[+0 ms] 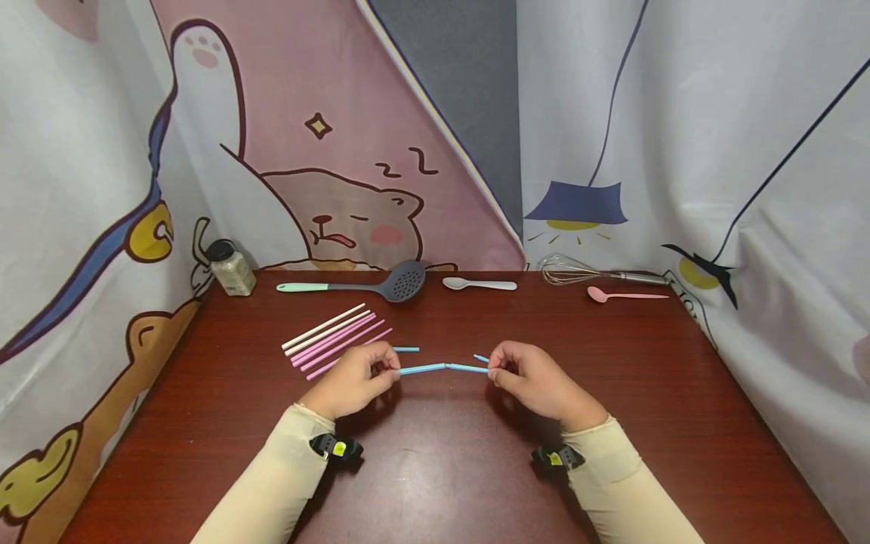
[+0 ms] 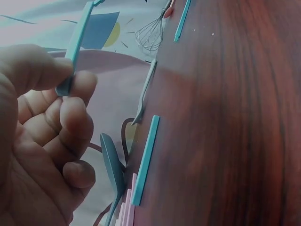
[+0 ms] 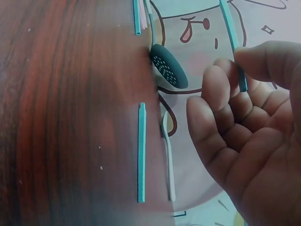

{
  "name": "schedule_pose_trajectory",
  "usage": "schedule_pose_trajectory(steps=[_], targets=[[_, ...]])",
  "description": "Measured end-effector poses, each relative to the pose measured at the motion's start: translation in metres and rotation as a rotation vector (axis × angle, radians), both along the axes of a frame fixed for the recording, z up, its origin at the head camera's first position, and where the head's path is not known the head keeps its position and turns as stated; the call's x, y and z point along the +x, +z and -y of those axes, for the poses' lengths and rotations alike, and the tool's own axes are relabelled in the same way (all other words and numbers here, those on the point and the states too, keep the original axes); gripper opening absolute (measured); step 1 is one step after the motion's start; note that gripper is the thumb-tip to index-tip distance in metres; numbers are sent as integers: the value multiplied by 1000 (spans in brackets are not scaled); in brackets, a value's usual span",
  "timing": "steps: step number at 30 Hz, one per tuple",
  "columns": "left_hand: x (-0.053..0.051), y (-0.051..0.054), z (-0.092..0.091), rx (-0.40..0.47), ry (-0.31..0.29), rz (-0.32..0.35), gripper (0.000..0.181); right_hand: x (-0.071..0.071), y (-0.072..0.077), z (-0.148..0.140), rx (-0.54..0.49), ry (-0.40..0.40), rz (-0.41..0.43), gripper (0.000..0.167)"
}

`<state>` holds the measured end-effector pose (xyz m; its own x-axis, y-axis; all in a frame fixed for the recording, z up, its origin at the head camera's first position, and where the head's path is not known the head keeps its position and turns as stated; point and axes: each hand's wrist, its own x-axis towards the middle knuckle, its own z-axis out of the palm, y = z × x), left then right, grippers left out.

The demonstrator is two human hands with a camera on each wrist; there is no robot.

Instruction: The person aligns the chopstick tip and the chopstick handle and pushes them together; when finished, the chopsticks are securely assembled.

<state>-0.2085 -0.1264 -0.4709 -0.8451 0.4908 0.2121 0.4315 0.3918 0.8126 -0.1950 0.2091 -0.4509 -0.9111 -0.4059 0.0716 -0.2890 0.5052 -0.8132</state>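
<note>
My left hand (image 1: 355, 381) pinches a thin blue chopstick piece (image 1: 423, 369) between thumb and forefinger. A second blue chopstick piece (image 1: 469, 369) is pinched the same way by my right hand (image 1: 533, 383). The two pieces meet nearly end to end between the hands, at a slight angle; whether they are joined I cannot tell. In the left wrist view, one loose blue piece (image 2: 146, 160) lies on the table beyond the left hand. Another loose blue piece (image 3: 142, 153), with a stepped narrow end, shows in the right wrist view; in the head view the right fingers partly cover it.
Several pink and white sticks (image 1: 336, 340) lie behind the left hand. Along the back edge of the brown table (image 1: 435, 468) are a lidded jar (image 1: 232, 268), a slotted spoon (image 1: 404, 282), a white spoon (image 1: 479, 285), a whisk (image 1: 605, 274) and a pink spoon (image 1: 627, 295).
</note>
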Motion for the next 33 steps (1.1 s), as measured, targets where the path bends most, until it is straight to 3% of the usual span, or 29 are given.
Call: schedule_pose_trajectory(steps=[13, 23, 33], targets=[[2, 1, -3, 19, 15, -18, 9, 0, 1, 1, 47, -47, -126, 17], [2, 2, -4, 31, 75, -60, 11, -2, 0, -1, -75, -73, -95, 17], [2, 1, -2, 85, 124, 3, 6, -1, 1, -2, -121, -53, -94, 14]])
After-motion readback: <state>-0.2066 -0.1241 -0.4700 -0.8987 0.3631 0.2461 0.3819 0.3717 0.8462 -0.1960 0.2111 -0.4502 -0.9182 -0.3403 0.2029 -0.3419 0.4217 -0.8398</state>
